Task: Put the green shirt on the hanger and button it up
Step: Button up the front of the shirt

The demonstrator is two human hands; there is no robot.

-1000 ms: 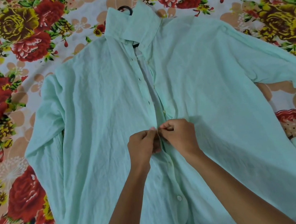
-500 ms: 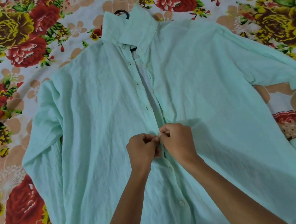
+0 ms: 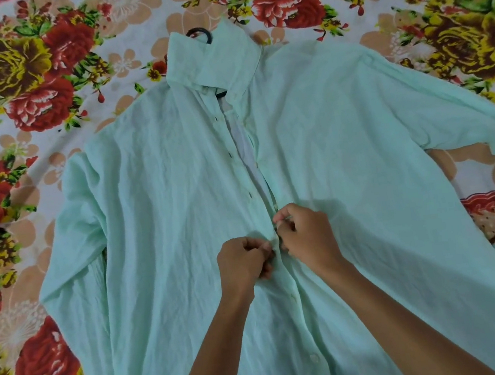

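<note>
A floral bedsheet [image 3: 38,89] lay spread beneath everything. On it the green shirt [image 3: 166,229] lay flat, front up, reaching out past both hands — its front edges gaped open above them and lay closed below. The left hand [image 3: 243,260] and right hand [image 3: 307,236] pinched those edges together at mid-front. The black hanger [image 3: 199,34] hook showed at the collar, well beyond the hands.
</note>
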